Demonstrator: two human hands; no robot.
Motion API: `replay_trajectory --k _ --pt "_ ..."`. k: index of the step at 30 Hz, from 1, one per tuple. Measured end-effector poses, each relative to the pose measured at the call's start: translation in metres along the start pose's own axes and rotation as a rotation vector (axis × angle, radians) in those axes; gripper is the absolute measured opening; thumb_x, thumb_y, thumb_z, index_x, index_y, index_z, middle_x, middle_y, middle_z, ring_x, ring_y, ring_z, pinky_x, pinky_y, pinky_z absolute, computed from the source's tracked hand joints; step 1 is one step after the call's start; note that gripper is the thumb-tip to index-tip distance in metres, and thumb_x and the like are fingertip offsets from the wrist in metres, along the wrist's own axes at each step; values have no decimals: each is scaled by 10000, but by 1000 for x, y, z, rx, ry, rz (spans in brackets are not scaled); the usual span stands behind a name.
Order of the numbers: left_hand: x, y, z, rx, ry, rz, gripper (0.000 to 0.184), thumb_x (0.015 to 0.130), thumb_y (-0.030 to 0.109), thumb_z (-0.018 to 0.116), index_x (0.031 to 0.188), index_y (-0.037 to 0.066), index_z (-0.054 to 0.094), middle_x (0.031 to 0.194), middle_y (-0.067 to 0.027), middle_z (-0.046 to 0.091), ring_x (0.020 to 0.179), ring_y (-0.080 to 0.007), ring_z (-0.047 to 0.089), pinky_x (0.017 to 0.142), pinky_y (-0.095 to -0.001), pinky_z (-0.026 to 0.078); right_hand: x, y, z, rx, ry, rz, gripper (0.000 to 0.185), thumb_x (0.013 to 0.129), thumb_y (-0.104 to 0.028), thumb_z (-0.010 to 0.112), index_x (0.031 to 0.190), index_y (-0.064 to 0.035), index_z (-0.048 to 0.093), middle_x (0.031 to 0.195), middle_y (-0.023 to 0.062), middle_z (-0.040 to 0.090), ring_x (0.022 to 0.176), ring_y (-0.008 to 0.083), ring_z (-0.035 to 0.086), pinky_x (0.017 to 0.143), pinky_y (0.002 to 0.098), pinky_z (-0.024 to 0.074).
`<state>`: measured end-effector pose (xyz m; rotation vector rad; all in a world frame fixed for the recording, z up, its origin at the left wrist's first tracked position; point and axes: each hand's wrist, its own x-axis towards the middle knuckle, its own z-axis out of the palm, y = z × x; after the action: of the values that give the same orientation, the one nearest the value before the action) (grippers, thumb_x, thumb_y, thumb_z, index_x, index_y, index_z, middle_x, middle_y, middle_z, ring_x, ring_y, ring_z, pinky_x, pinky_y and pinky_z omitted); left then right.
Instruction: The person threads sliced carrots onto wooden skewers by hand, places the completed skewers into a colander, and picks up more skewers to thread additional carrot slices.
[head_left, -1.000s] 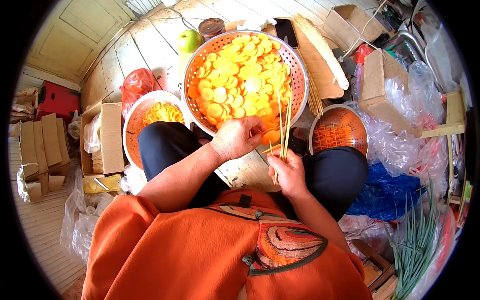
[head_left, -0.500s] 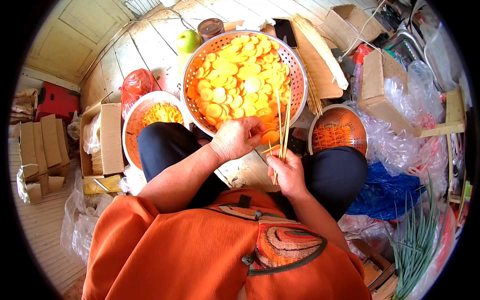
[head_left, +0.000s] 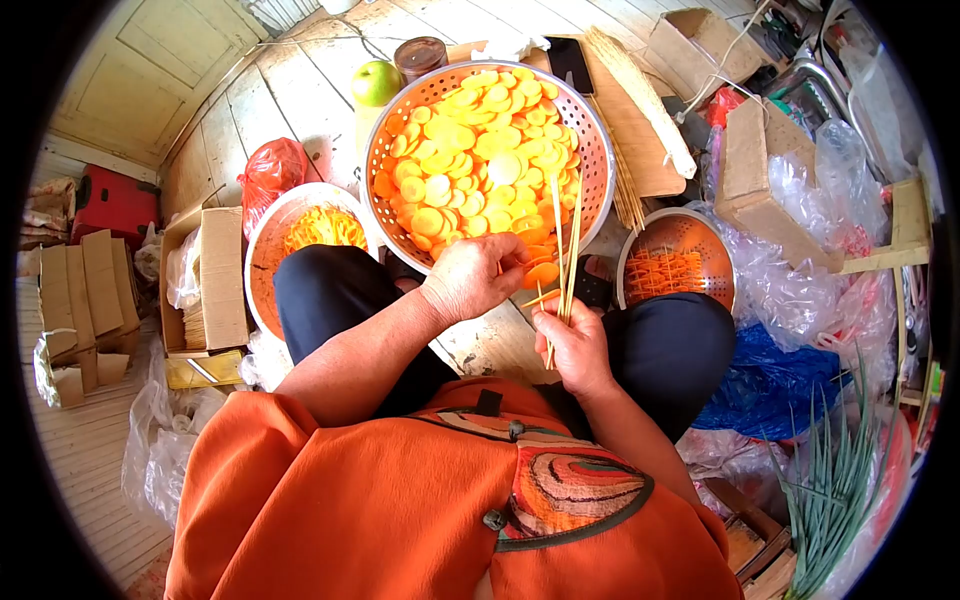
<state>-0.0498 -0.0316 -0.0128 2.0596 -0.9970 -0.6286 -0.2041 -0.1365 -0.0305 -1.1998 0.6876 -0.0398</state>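
A: Straight to the action! One orange slice [head_left: 541,275] is in the thick of it, just off the near rim of the large colander [head_left: 598,165], between the two hands.

B: And the left hand [head_left: 478,275] is right there! Its fingers curl together beside that slice, at the colander's near edge. Whether they actually pinch it, I cannot tell from here.

A: No doubt about the right hand [head_left: 573,340], though: it's clamped around a bundle of thin sticks [head_left: 572,250], just nearer the wearer than the colander, and the stick tips overlap the rim in view.

B: Stick ends poke out by that slice too, but is it pierced? Too small to call!

A: Look inside the colander: heaps of round slices [head_left: 490,150], bright in the light!

B: Off its near left, a white bowl [head_left: 265,270] holds orange shreds [head_left: 325,228]. Off its near right, a smaller colander [head_left: 715,260] carries orange pieces [head_left: 662,272].

A: Beyond the colander's far left edge, a green apple [head_left: 377,83] sits beside a dark-lidded jar [head_left: 421,57]. At its far right, a phone [head_left: 570,65]!

B: Right of the colander, a wooden board [head_left: 655,170] shows. Wider left, a red bag [head_left: 275,170]; well out to the near right, blue plastic [head_left: 765,385] and long green stalks [head_left: 830,490]!
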Motion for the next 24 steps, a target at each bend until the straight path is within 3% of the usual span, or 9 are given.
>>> replay_trajectory --k 1,5,7,23,24 --pt "0 1 0 -6 4 -8 172 750 128 624 898 42 611 740 -98 668 685 -237 660 657 -336 527 0 0 0 0 0 0 106 861 -138 576 889 -37 562 558 19 512 426 67 426 396 204 326" --pt "1 -1 0 -17 1 -12 171 749 124 623 898 40 611 739 -101 668 685 -237 660 659 -337 527 0 1 -1 -7 -3 -2 104 862 -142 578 890 -43 563 561 16 513 429 66 427 399 204 328" --pt "1 -2 1 -9 -10 -1 159 779 106 647 910 34 593 707 -57 628 620 -134 604 597 -272 501 1 2 -1 -2 -2 1 105 862 -144 579 891 -44 564 561 15 513 430 65 427 399 203 328" --pt "0 -1 -6 -60 -41 -27 159 787 84 648 928 32 598 718 -25 616 637 -81 581 592 -230 486 -2 -1 -1 83 5 -39 96 855 -110 577 885 -20 565 548 23 500 400 75 406 369 206 311" --pt "1 -5 -5 -193 -21 -45 142 803 74 641 930 31 595 730 -12 611 649 -68 574 593 -219 480 -2 -1 -1 98 22 -48 90 853 -101 574 881 -17 565 547 21 494 396 76 402 363 206 306"
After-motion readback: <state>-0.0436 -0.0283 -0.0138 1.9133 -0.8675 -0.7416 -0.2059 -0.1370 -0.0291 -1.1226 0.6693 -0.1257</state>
